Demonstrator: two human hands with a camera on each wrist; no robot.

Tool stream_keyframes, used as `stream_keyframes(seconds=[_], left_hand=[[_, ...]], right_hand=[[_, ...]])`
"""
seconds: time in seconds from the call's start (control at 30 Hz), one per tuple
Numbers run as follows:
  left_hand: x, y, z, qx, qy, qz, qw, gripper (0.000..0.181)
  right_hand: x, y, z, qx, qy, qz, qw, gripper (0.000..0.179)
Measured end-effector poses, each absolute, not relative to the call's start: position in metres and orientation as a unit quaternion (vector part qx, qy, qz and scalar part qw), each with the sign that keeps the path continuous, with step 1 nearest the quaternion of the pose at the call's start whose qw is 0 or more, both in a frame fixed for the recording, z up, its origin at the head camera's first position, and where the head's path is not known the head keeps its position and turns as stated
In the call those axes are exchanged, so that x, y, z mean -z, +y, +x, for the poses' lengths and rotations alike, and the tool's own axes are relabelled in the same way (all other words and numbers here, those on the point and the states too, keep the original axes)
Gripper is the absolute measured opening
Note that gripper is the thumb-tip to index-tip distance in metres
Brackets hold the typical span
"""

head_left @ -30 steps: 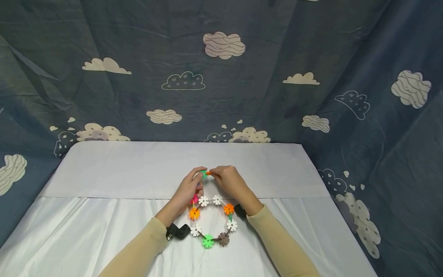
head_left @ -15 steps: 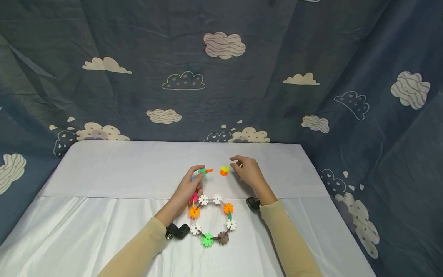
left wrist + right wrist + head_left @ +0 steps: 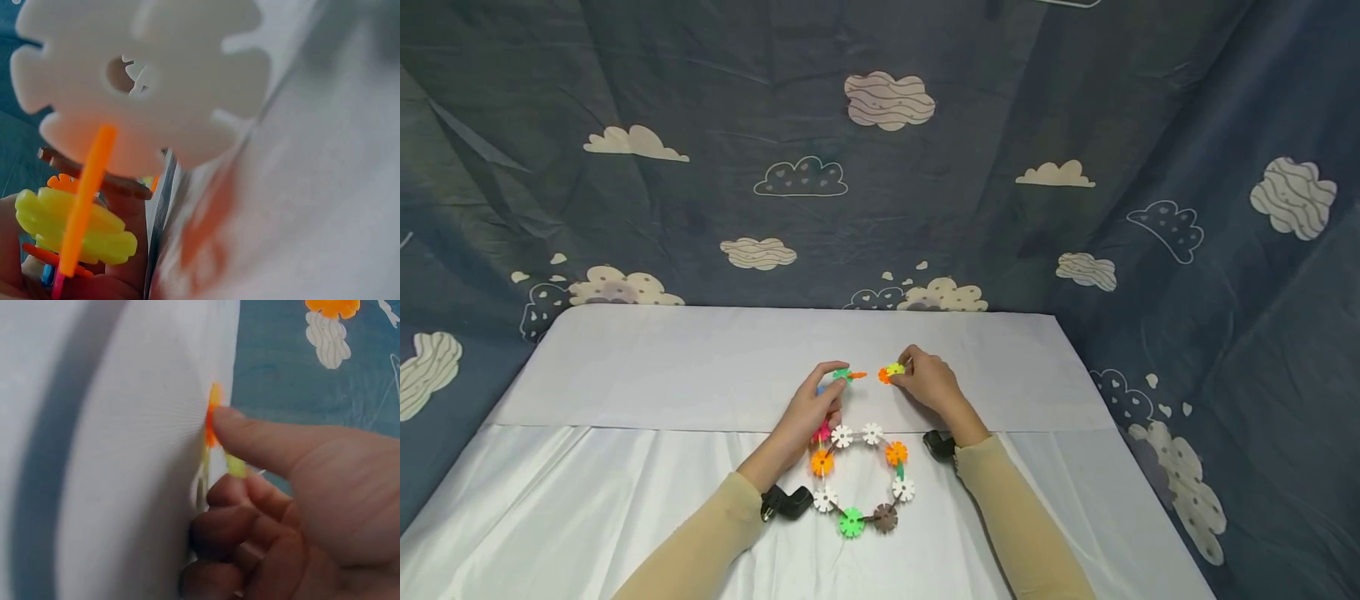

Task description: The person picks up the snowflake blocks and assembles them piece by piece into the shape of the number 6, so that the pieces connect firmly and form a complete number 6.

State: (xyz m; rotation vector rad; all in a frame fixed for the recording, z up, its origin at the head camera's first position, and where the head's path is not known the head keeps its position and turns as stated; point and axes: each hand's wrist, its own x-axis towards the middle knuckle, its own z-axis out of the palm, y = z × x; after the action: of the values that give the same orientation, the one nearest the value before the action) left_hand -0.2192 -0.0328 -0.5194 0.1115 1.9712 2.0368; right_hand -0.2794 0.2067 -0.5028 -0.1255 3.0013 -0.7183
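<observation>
Between thumb and fingers my left hand (image 3: 801, 421) holds a green notched snowflake disc (image 3: 841, 376), with an orange disc (image 3: 858, 375) joined to its right, edge-on. A bit of blue (image 3: 821, 389) shows beside those fingers. To the right, my right hand (image 3: 934, 385) pinches a yellow disc (image 3: 894, 368) that overlaps another orange disc (image 3: 884, 375); whether these two are joined I cannot tell. A small gap separates the two hands' pieces. The right wrist view shows the thumb (image 3: 256, 434) on the orange piece, close to the white surface.
Below the hands lies a ring of linked discs, including a white disc (image 3: 872, 433), a brown disc (image 3: 885, 518) and a bright green disc (image 3: 851, 522). A pink disc (image 3: 822, 432) sits by my left hand. A cloud-patterned curtain (image 3: 700, 208) borders the white-covered table (image 3: 625, 367).
My right hand let go of the orange disc at my left hand and moved right, uncovering the yellow and orange discs. It now pinches the yellow one. My left hand has hardly moved.
</observation>
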Motion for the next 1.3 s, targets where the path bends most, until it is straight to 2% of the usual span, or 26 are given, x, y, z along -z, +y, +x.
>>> stream_keyframes(seconds=[0.2,0.37,0.5,0.9,1.13,1.3], left_hand=[[0.521,-0.033,-0.220,-0.709,0.688,0.033,0.147,0.048],[0.521,-0.034,-0.220,-0.718,0.681,0.025,0.143,0.044],[0.521,-0.034,-0.220,-0.731,0.667,0.022,0.143,0.042],[0.522,-0.033,-0.219,-0.731,0.666,0.028,0.146,0.040],[0.522,-0.033,-0.219,-0.732,0.664,0.034,0.145,0.039],[0.521,-0.033,-0.219,-0.730,0.667,0.033,0.143,0.041]], right_hand=[[0.501,0.210,-0.282,0.343,0.938,-0.033,0.042,0.022],[0.491,0.202,-0.275,0.492,0.862,-0.030,0.116,0.036],[0.486,0.191,-0.268,0.538,0.826,-0.046,0.160,0.043],[0.488,0.178,-0.259,0.540,0.826,-0.050,0.156,0.045],[0.492,0.171,-0.257,0.562,0.811,-0.047,0.155,0.037],[0.494,0.168,-0.258,0.574,0.804,-0.046,0.152,0.038]])
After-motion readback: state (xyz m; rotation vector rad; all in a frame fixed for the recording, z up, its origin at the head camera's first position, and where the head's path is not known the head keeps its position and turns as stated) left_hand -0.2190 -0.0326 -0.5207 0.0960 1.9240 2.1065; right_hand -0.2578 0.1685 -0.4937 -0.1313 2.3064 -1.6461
